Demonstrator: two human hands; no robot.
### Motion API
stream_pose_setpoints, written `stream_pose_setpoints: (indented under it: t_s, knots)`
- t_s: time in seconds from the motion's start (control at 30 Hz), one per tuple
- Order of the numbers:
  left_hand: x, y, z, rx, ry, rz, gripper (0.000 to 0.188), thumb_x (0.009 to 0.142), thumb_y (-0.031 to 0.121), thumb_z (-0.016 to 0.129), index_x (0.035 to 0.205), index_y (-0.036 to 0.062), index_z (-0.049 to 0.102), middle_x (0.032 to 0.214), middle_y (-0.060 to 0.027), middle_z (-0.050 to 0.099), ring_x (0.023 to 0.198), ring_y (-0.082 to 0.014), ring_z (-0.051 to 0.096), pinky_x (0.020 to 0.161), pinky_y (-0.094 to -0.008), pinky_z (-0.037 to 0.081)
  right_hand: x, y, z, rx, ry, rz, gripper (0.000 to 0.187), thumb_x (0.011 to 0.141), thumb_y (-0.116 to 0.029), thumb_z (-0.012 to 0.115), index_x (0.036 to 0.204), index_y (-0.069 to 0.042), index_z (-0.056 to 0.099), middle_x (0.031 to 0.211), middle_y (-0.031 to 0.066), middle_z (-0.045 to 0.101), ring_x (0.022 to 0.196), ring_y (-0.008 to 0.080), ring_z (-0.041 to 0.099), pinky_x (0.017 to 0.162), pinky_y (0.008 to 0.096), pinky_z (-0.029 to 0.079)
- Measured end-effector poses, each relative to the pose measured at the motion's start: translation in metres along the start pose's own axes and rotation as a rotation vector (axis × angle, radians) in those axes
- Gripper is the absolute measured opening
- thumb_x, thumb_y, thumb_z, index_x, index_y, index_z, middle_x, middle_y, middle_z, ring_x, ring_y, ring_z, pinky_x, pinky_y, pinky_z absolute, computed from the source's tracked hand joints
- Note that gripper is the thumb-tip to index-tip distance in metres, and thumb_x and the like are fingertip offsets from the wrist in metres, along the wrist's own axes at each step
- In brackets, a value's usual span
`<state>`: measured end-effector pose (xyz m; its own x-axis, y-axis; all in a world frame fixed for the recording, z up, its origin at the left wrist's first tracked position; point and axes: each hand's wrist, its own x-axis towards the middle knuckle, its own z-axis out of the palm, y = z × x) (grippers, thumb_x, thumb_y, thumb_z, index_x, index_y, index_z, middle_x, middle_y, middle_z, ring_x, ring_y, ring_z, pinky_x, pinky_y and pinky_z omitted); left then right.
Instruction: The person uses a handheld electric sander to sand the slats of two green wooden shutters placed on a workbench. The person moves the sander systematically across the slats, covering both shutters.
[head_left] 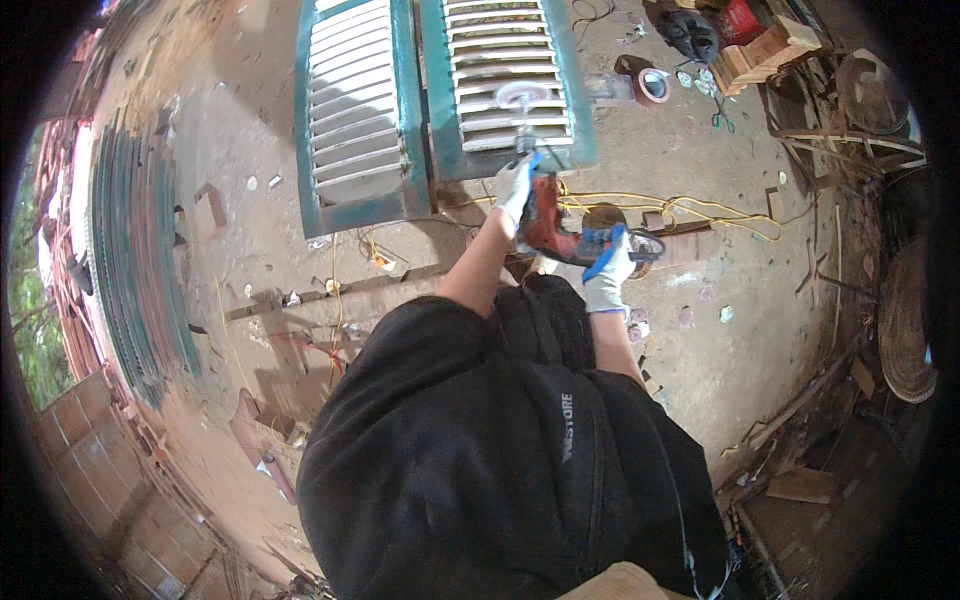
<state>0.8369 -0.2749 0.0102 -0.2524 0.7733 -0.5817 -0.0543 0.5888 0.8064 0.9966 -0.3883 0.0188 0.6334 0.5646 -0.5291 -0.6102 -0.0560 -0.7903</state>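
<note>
A red and black power drill [543,222] is held in both my hands, which wear white and blue work gloves. My left hand [514,190] is wrapped round its front part near the chuck. My right hand [609,268] grips the rear handle. A pale round disc [522,96], smeared by motion, sits at the drill's front end. It is over the slats of the right louvred shutter panel [582,120], which has a worn green frame; whether it touches them I cannot tell. A second green-framed louvred panel [413,150] lies to its left.
A yellow cord [690,205] runs across the floor to the right. Green strips of wood [150,260] lie at the left. A roll of tape [653,86], a wooden box [765,62] and dark shoes [690,35] are at the far right. Scraps litter the concrete floor.
</note>
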Motion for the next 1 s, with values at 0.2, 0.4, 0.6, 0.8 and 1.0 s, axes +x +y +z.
stream_pose_setpoints:
  t_s: [0.2, 0.4, 0.6, 0.8, 1.0]
  knots:
    - [0.02, 0.015, 0.005, 0.152, -0.012, -0.132, 0.06, 0.07, 0.057, 0.066, 0.09, 0.0005, 0.067, 0.079, -0.0116, 0.064, 0.072, -0.0231, 0.059, 0.064, -0.0367, 0.045, 0.0, -0.015, 0.029, -0.065, 0.138, -0.034, 0.021, 0.084, -0.019, 0.066, 0.071, -0.008, 0.054, 0.068, 0.0008, 0.053, 0.059, 0.0123, 0.05, 0.056, 0.0319, 0.047]
    - [0.036, -0.012, -0.05, -0.024, -0.016, -0.26, 0.057, 0.069, 0.052, 0.069, 0.09, -0.0005, 0.068, 0.079, -0.0082, 0.064, 0.067, -0.0185, 0.058, 0.06, -0.0337, 0.045, -0.044, 0.011, 0.053, 0.042, -0.033, 0.055, 0.023, 0.085, -0.017, 0.064, 0.067, -0.008, 0.052, 0.061, 0.0015, 0.051, 0.05, 0.0132, 0.048, 0.049, 0.0312, 0.044]
    - [0.047, -0.024, -0.05, -0.233, -0.028, -0.205, 0.061, 0.069, 0.053, 0.068, 0.092, -0.0031, 0.067, 0.079, -0.0074, 0.063, 0.068, -0.0189, 0.057, 0.062, -0.0345, 0.045, -0.042, -0.011, 0.069, -0.044, -0.152, 0.046, 0.025, 0.087, -0.017, 0.062, 0.067, -0.005, 0.053, 0.057, 0.0033, 0.052, 0.047, 0.0135, 0.049, 0.047, 0.0315, 0.046]
    - [0.037, -0.005, -0.054, -0.413, -0.027, -0.229, 0.037, 0.077, 0.041, 0.068, 0.081, 0.0047, 0.067, 0.075, -0.0048, 0.062, 0.064, -0.016, 0.057, 0.061, -0.034, 0.047, -0.04, -0.012, 0.084, -0.016, -0.186, 0.058, 0.022, 0.088, -0.013, 0.059, 0.068, -0.004, 0.054, 0.057, 0.0041, 0.053, 0.047, 0.0135, 0.05, 0.047, 0.0308, 0.047]
    - [0.043, 0.0, -0.026, -0.221, -0.063, -0.333, 0.045, 0.074, 0.047, 0.068, 0.084, 0.0041, 0.068, 0.074, -0.0062, 0.062, 0.063, -0.0185, 0.057, 0.058, -0.0355, 0.045, -0.024, -0.008, 0.067, 0.036, -0.123, 0.015, 0.024, 0.088, -0.014, 0.06, 0.067, -0.005, 0.051, 0.058, 0.0036, 0.051, 0.048, 0.0155, 0.05, 0.048, 0.0315, 0.045]
